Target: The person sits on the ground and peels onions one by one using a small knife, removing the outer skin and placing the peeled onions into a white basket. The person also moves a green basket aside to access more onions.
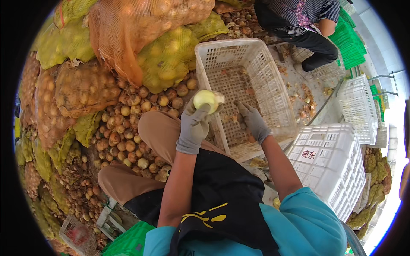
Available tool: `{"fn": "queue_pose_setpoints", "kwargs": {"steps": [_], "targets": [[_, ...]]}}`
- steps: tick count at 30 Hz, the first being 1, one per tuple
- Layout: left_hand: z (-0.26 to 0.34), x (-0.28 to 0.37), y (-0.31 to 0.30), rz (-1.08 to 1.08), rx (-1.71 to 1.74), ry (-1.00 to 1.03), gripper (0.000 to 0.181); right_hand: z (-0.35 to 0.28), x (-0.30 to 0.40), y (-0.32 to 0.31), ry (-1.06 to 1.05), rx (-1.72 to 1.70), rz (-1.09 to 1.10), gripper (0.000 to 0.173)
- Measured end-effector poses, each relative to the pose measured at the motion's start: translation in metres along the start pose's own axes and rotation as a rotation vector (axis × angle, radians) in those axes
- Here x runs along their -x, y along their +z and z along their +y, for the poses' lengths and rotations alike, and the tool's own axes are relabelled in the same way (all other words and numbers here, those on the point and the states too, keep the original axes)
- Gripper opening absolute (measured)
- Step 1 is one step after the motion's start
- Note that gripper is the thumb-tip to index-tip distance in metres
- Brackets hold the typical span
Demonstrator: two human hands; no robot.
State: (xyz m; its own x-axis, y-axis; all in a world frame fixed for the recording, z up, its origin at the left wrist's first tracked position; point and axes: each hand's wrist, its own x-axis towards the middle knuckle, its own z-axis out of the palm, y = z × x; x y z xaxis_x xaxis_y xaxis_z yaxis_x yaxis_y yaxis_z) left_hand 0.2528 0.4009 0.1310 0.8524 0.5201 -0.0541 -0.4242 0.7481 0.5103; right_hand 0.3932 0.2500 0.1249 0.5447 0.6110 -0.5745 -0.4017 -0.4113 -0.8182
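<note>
My left hand [196, 123], in a grey glove, holds a pale, peeled onion [205, 100] near the left rim of a white plastic crate [221, 134]. Over that crate is my right hand [251, 121], also gloved in grey, with its fingers bent; something dark shows by its fingertips, too unclear to name. Onion skins [235, 118] lie scattered on the crate's slotted bottom. Many unpeeled onions [123, 137] are heaped on the ground beyond my knees.
Mesh sacks of onions [86, 88] are piled at the left and top. A white crate [323, 160] stands at my right, with more crates [357, 108] beyond. Another person's leg [317, 48] shows at the upper right. A green crate [128, 240] is at lower left.
</note>
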Motion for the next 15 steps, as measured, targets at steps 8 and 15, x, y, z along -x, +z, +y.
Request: {"fn": "queue_pose_setpoints", "kwargs": {"steps": [8, 15], "targets": [[-0.015, -0.006, -0.013, 0.033, -0.190, -0.017, 0.040, -0.041, 0.018, 0.059, -0.270, -0.127, -0.033, 0.057], [0.000, 0.000, -0.008, 0.054, -0.945, 0.051, 0.054, -0.038, 0.010, 0.036, -0.249, 0.040, -0.072, 0.043]]}}
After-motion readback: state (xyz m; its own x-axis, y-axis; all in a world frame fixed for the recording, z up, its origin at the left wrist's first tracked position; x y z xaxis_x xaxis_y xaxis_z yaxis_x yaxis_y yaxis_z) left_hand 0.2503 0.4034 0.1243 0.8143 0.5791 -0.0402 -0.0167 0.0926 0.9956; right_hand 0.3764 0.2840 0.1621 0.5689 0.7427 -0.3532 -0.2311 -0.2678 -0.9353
